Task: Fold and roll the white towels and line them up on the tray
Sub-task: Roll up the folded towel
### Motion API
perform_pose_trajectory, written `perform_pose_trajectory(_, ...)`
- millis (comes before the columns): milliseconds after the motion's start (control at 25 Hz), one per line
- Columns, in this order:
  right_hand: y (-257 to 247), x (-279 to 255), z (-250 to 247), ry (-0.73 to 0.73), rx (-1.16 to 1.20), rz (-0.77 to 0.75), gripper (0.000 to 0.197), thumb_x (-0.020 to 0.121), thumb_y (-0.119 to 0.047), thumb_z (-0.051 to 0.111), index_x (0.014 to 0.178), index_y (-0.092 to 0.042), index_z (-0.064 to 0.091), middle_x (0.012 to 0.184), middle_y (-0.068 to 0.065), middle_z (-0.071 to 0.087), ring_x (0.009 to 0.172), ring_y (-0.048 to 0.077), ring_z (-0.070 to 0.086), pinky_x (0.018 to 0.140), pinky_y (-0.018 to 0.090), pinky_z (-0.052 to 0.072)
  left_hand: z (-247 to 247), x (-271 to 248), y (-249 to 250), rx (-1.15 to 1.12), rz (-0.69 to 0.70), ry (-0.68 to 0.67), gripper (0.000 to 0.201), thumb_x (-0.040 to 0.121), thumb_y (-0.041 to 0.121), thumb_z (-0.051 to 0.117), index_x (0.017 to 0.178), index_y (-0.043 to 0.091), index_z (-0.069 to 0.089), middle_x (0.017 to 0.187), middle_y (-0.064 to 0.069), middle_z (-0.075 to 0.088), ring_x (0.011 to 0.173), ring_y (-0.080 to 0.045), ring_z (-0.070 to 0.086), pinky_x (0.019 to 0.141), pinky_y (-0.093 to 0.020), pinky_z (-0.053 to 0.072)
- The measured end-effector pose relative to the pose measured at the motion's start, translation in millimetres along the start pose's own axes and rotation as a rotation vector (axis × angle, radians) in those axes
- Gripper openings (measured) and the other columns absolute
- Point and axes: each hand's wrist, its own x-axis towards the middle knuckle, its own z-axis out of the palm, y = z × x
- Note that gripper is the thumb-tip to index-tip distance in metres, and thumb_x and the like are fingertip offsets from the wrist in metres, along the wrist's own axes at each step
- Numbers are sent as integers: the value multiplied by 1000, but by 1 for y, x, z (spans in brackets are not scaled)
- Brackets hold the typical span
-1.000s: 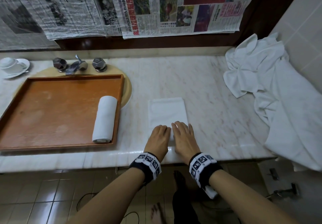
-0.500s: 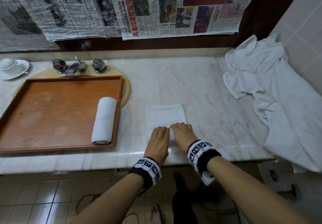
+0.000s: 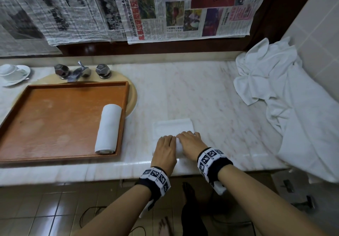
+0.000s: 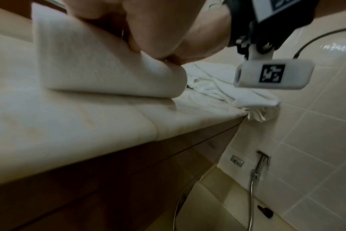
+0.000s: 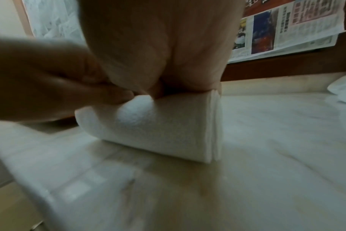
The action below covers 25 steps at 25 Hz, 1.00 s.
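Under both palms, near the counter (image 3: pixel 183 92) edge, sits the half-rolled towel (image 3: pixel 173 127): long axis runs L-R, flat tail stretching away from the person. Left hand (image 3: pixel 164 150) & right hand (image 3: pixel 190 145) curl over the roll, gripping it side by side. Tray (image 3: pixel 55 118) w/ one finished roll (image 3: pixel 108 128) lies off to the left, so left hand's nearer.

I see a white towel (image 3: pixel 173 127) on the marble counter, its near end rolled up and the far part lying flat. One finished towel roll (image 3: pixel 108 128) lies inside the wooden tray (image 3: pixel 55 89), along its right wall.
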Motion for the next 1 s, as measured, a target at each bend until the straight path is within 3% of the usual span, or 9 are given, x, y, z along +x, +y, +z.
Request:
perform_pose_trajectory(80,-3,-2,5,41,14,7,40,91,-11,48,131,-13,46,129,5,49,124,24,42,107,42,26,4,1,-4,3,-5,-32,47,50,-10,69,94,5,64,89,-9,64,80,-25,61,79,-35,53)
perform_pose_trajectory(160,-7,-12,18,250,11,13,44,90,-12,53,133,-9,47,131,7,50,125,27,45,110,46,29,-5,19,-8,36,-61,-159,32,68,-5,62,98,6,62,95,-10,63,89,-29,61,83,-35,47)
perform_pose_trajectory(280,-12,-26,42,375,-68,-22,64,66,-2,63,129,-1,52,125,14,57,118,32,56,105,52,40,-16,53,-11,175,-97,-344,21,89,6,44,107,7,55,111,-11,60,104,-28,55,86,-32,38)
perform_pose_trajectory(440,-5,-19,34,333,-88,-36,63,69,1,46,132,0,50,126,15,57,122,32,54,113,51,25,-18,64,-11,189,-107,-375,26,89,3,41,111,5,55,119,-11,53,108,-27,50,89,-32,40)
perform_pose_trajectory(520,-1,-9,18,232,-46,-69,62,76,3,44,138,-3,41,133,11,48,128,29,42,119,46,14,-14,51,-14,124,-93,-238,30,87,2,41,112,7,56,119,-10,50,107,-27,48,92,-31,39)
perform_pose_trajectory(640,9,4,3,195,-17,-155,53,84,-4,48,136,-7,40,131,7,47,123,26,42,111,36,21,-2,26,-13,132,9,-71,46,81,14,40,121,-2,55,116,-17,54,107,-36,52,103,-42,38)
perform_pose_trajectory(720,17,15,-6,141,-11,-187,46,90,-10,46,136,-8,40,128,7,50,118,27,45,106,35,26,1,23,-12,239,-9,-128,63,80,31,39,132,-4,47,124,-18,52,115,-37,49,111,-50,32)
perform_pose_trajectory(880,20,30,-22,42,-2,-135,45,96,-20,40,139,-8,37,136,9,47,128,27,40,114,40,18,-11,53,-14,340,-73,-338,77,69,34,57,137,7,31,123,-7,42,115,-27,40,114,-40,21)
perform_pose_trajectory(1000,18,31,-24,-1,-89,-91,82,82,-34,57,149,-4,19,155,13,22,146,26,14,119,50,-1,-10,74,-20,367,-108,-360,74,68,39,66,130,10,37,121,-5,44,111,-25,42,106,-36,30)
